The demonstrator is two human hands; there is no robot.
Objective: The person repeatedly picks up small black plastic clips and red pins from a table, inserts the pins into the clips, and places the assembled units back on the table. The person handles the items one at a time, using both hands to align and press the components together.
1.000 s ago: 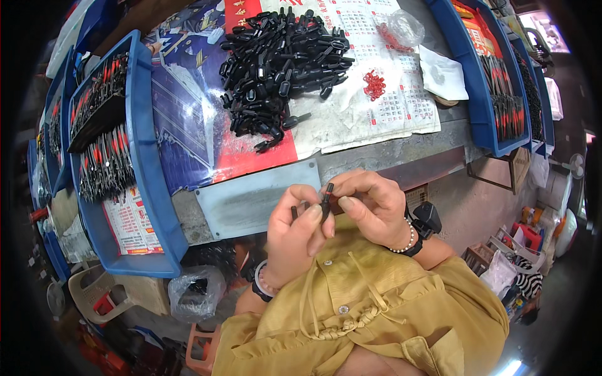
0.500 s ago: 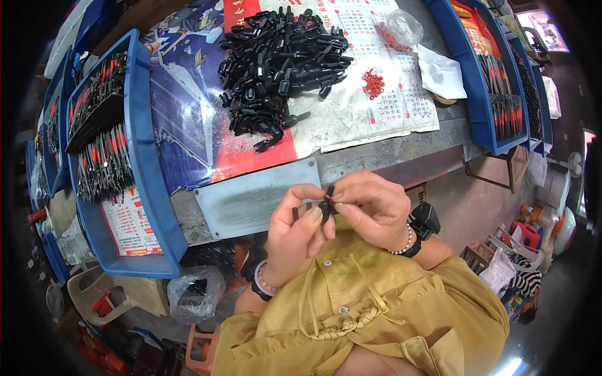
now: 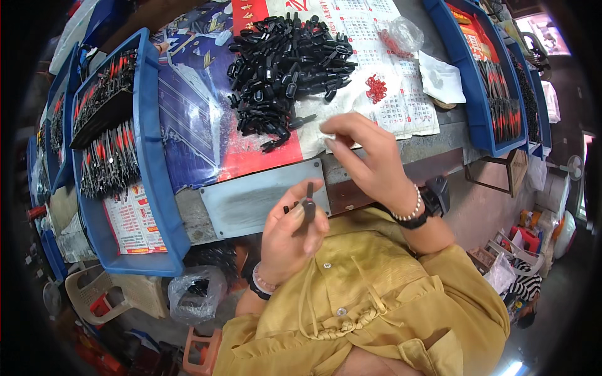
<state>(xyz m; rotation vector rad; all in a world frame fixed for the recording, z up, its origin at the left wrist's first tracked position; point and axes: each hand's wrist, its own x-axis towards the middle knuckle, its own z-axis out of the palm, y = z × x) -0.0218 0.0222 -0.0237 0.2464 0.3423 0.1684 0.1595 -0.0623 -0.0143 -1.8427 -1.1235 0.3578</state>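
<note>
Clamping a black piece [image 3: 309, 212] are left fingers [image 3: 295, 192]; right fingers [image 3: 351, 126] hover apart near the black pile [image 3: 285, 69].

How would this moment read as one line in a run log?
left hand: holds black pieces | right hand: near black pile, grip unclear | red pieces: on calendar sheet

Small black paddle-shaped piece [image 3: 308, 212], partly hidden by the thumb and fingers of the left hand [image 3: 280, 245]; contents, if any, of the right hand's [image 3: 378, 164] fingertips indiscernible. Small red rings [image 3: 376, 89], overlapping, too tiny to count. White-and-red printed calendar sheet [image 3: 351, 98], cropped by the upper edge.
</note>
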